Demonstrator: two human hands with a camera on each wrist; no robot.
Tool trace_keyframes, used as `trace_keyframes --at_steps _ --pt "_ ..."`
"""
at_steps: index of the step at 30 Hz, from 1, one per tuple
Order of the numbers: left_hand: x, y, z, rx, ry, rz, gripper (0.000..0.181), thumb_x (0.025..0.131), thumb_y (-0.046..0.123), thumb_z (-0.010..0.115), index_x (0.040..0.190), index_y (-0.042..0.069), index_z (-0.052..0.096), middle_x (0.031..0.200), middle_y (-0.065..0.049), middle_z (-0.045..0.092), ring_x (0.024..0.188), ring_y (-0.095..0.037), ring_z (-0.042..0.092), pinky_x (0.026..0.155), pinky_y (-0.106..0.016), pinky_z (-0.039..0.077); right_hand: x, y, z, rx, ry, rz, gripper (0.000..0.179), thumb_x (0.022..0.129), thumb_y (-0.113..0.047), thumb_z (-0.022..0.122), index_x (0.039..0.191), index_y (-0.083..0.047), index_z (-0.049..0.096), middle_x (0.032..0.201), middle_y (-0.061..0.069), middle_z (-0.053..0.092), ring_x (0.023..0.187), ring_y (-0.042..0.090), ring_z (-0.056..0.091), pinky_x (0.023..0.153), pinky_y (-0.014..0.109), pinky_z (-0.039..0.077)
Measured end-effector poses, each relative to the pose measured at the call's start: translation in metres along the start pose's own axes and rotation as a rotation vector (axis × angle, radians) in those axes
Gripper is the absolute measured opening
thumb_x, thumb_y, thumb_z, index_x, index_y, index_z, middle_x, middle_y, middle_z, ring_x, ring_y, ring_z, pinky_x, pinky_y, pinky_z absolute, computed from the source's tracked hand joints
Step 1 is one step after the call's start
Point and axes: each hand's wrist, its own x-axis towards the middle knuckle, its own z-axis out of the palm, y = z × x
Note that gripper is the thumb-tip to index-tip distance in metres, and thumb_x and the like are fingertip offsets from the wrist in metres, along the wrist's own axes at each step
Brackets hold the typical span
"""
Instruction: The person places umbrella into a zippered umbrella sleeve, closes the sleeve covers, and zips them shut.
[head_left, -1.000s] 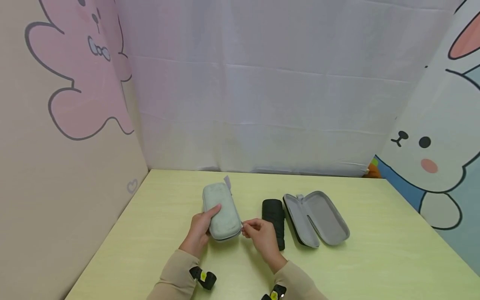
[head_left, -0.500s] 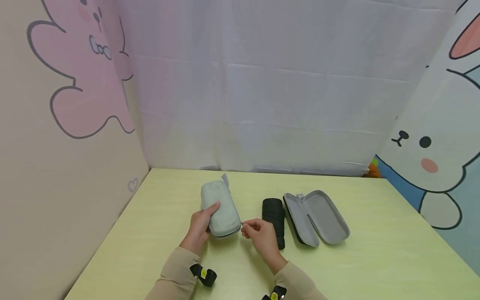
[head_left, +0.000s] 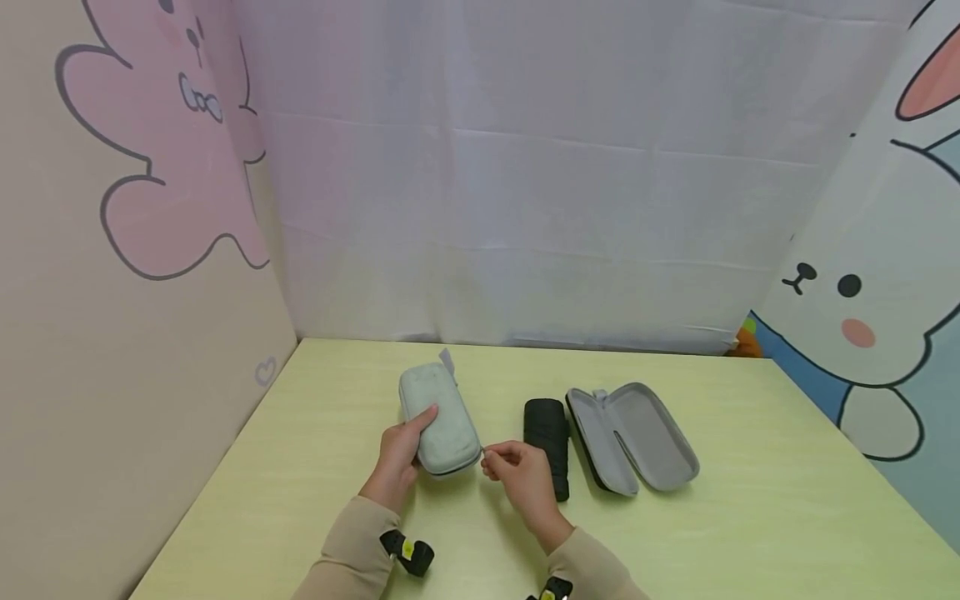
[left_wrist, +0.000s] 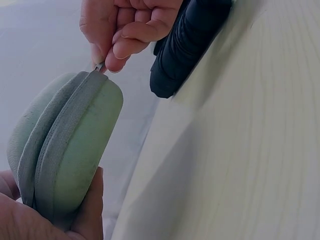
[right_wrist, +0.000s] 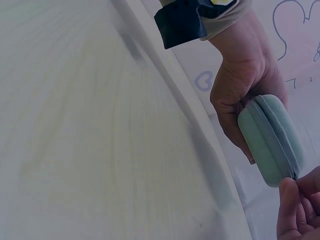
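A pale green zippered case [head_left: 441, 417] is held tilted above the table by my left hand [head_left: 400, 458], its thumb across the top face and its fingers round the side and underneath. My right hand [head_left: 523, 477] pinches the small zipper pull [left_wrist: 99, 66] at the case's near right corner. In the left wrist view the grey zipper band [left_wrist: 65, 135] runs along the case's edge, its two sides lying close together. A light fabric loop [head_left: 447, 360] sticks out at the far end of the case.
Just right of my right hand lies a black folded umbrella [head_left: 547, 437] on the yellow table [head_left: 300, 500]. Beside it sits an open grey hard-shell case [head_left: 652, 433], its inside facing up. A white sheet [head_left: 525, 208] hangs behind the table.
The pale green case has shifted very slightly to the left with my left hand. My right hand keeps its pinch on the zipper pull at the same corner.
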Motion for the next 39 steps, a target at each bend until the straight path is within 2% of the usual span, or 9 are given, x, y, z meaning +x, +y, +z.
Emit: trace_keyframes --at_steps 12,19,39 --pt "0.0 0.0009 0.0 -0.005 0.005 0.009 0.067 0.084 0.029 0.07 0.127 -0.015 0.042 0.12 -0.022 0.053 0.101 -0.025 0.055 0.092 -0.04 0.041 -0.0027 0.0001 0.0016 0.036 0.0 -0.034 0.011 0.086 0.001 0.062 0.088 0.012 0.066 0.077 0.015 0.067 0.067 0.019 0.064 0.061 0.024 0.052" --pt "0.001 0.0012 0.0007 -0.017 0.029 0.0 0.068 0.085 0.029 0.069 0.128 -0.015 0.039 0.124 -0.024 0.05 0.106 -0.027 0.051 0.094 -0.041 0.04 -0.0057 -0.0047 0.0033 0.023 0.002 -0.014 0.013 0.086 -0.001 0.063 0.088 0.012 0.066 0.076 0.013 0.067 0.065 0.014 0.063 0.06 0.023 0.051" --pt "0.0008 0.0014 0.0022 -0.045 0.045 0.024 0.068 0.086 0.029 0.068 0.129 -0.015 0.037 0.125 -0.024 0.048 0.108 -0.027 0.05 0.095 -0.039 0.039 -0.0074 -0.0082 0.0068 0.045 0.016 0.005 0.013 0.086 -0.001 0.063 0.089 0.012 0.066 0.077 0.012 0.067 0.067 0.015 0.064 0.062 0.024 0.052"
